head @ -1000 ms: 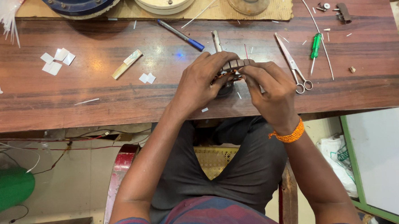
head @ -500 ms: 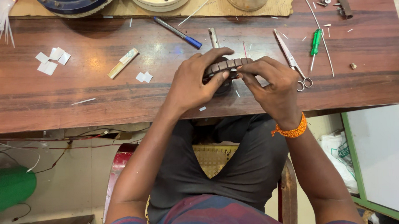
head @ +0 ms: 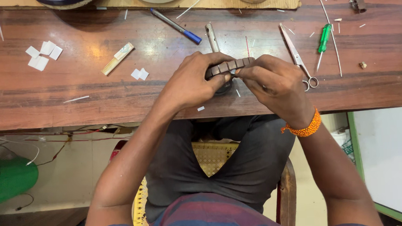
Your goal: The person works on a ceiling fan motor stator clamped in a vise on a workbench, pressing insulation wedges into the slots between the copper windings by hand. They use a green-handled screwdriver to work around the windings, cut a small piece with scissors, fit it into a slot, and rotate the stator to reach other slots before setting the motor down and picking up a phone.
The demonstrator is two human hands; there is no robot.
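Segmented dark ring was pinched between left hand and right hand, fingers closed; a slackened grip could drop it

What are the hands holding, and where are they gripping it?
A dark, ribbed, curved piece; the left hand grips its left end, the right hand pinches its right end.

Workshop: tool-strewn wooden bench

Plenty of open bench along the front edge on both sides of the hands, but going right you hit the scissors and green screwdriver, straight ahead there's the blue pen, and left sit the paper squares.
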